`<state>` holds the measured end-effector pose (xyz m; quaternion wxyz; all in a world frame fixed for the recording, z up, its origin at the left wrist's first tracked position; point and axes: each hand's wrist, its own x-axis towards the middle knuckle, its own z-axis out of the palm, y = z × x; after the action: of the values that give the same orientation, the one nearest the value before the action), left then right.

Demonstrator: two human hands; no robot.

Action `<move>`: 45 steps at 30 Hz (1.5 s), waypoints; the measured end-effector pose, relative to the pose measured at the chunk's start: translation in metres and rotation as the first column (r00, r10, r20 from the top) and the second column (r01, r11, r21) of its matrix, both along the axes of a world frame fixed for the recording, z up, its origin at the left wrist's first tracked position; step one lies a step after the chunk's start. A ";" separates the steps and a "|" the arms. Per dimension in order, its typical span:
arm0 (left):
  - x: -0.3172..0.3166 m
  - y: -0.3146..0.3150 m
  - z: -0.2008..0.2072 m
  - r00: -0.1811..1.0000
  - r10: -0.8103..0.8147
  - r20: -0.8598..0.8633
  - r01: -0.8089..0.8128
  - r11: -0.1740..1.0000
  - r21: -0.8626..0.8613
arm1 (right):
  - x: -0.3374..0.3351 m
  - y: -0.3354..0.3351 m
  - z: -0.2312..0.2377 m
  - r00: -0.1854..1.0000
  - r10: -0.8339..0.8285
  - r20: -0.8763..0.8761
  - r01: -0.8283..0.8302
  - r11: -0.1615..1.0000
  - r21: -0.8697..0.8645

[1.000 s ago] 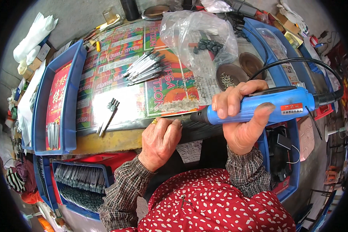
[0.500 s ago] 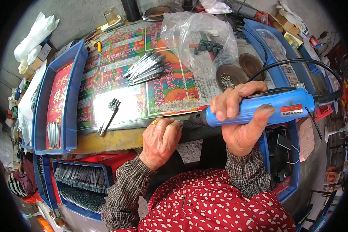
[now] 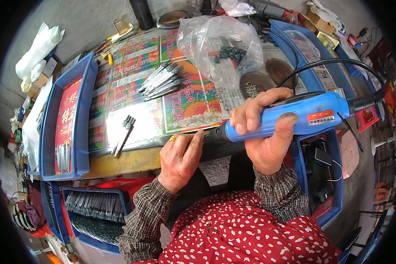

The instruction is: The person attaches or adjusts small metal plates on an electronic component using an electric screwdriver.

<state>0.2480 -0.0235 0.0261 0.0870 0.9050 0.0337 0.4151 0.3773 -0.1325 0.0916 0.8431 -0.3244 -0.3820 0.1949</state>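
Note:
My right hand (image 3: 268,154) is wrapped round a blue electric screwdriver (image 3: 306,116), held level with its dark nose pointing left. At that nose, just above the table's front edge, the fingers of my left hand (image 3: 179,160) are pinched together. What they hold is hidden behind the fingers. A few slim rods with black ends (image 3: 128,123) lie on the table to the left of my left hand. Farther back lies a larger pile of pale rods with dark ends (image 3: 163,81). Small screws (image 3: 251,89) sit in a dark bowl (image 3: 269,82) beyond the screwdriver.
A clear plastic bag (image 3: 198,37) with small dark parts (image 3: 232,53) lies at the back. Blue trays (image 3: 83,110) flank the table; the left one holds pale rods (image 3: 63,158). Below left, a bin (image 3: 125,200) is full of rods. The screwdriver's black cable (image 3: 339,61) arcs rightward.
The screwdriver's nose has come closer to my left fingertips. The small dark piece seen between them earlier is now hidden. The whole view has shifted slightly.

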 end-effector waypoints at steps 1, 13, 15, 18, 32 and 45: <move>0.000 0.000 0.000 1.000 0.003 -0.012 -0.003 1.000 -0.003 | 0.000 0.001 -0.001 0.999 0.033 -0.039 -0.031 0.998 0.061; -0.002 0.000 -0.001 0.999 0.005 -0.039 -0.004 0.999 0.047 | 0.004 -0.007 0.002 1.000 -0.016 0.026 0.016 1.000 0.008; -0.003 0.000 -0.001 0.999 0.007 -0.042 -0.005 0.999 0.049 | 0.004 -0.007 0.002 0.999 -0.018 0.032 0.017 1.000 0.008; -0.004 -0.002 0.000 0.997 0.016 -0.076 -0.012 0.999 0.047 | 0.003 -0.007 0.001 0.999 -0.023 0.042 0.022 1.000 0.011; -0.001 0.000 -0.006 1.000 -0.001 -0.004 0.001 0.998 0.066 | -0.001 -0.003 -0.006 0.997 0.048 -0.052 -0.041 0.990 0.138; -0.002 -0.001 -0.005 1.000 -0.001 0.019 -0.001 0.993 0.116 | 0.008 -0.003 -0.013 0.995 -0.004 -0.097 0.016 0.993 0.114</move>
<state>0.2461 -0.0241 0.0207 0.0347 0.9045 0.0089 0.4249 0.3849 -0.1360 0.0784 0.8789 -0.2674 -0.3497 0.1838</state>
